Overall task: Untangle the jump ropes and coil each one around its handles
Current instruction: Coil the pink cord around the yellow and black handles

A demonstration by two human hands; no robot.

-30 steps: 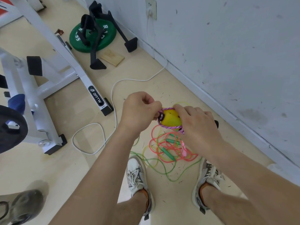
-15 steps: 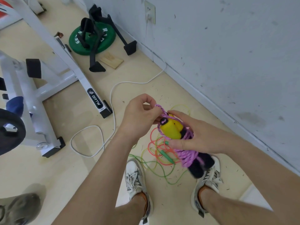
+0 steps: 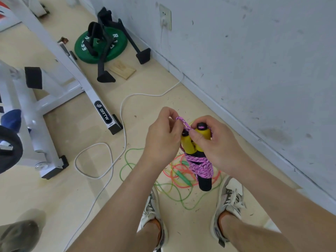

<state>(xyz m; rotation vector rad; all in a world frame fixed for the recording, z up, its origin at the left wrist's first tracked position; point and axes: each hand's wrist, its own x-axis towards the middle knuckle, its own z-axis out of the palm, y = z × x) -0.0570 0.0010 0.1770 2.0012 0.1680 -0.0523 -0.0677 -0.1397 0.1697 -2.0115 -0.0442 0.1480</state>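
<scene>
Right of centre in the frame, the right hand [image 3: 218, 146] grips the two yellow-and-black handles [image 3: 187, 145] side by side and upright, fingers curled round them and the thumb pressed on their front. Most of the pink rope [image 3: 201, 167] is wound in a thick bundle round the lower part of the handles, just under that hand. The left hand [image 3: 163, 137], just to the left, pinches a short loop of the same rope between thumb and forefinger beside the handle tops, the other fingers curled.

Below the hands, on the floor [image 3: 72, 197] between the person's shoes [image 3: 230, 197], lie a green rope [image 3: 127, 160] and an orange rope [image 3: 174, 171] in loose, overlapping loops.

A white cable [image 3: 125, 124] runs from a wall socket [image 3: 165, 17] at the top across the floor. A white frame [image 3: 76, 70] fills the left side, with a green weight plate [image 3: 116, 44] and a wooden block [image 3: 122, 69] in the upper left
</scene>
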